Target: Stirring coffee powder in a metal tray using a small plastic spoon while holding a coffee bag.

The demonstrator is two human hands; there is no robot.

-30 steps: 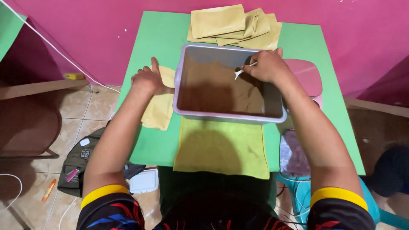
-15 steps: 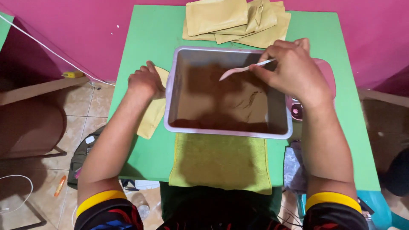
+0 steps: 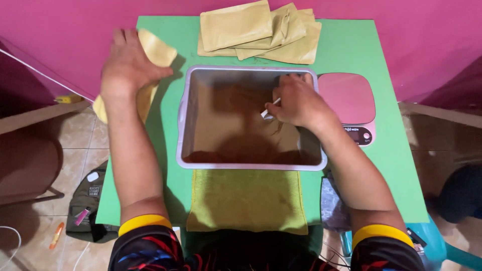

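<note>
Scoop pinched in right hand, low over brown powder in tray; left hand clutching yellow pouch. Best kept level, pouch mouth near.

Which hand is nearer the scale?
Right. The right hand is inside the tray, just left of the scale; the left hand is beyond the tray's far side, holding a pouch.

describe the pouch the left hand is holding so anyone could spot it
On the green table, look left of the metal tray of brown powder. The left hand grips one tan pouch there, lifted alone, unlike the stacked pouches at the far edge.
</note>
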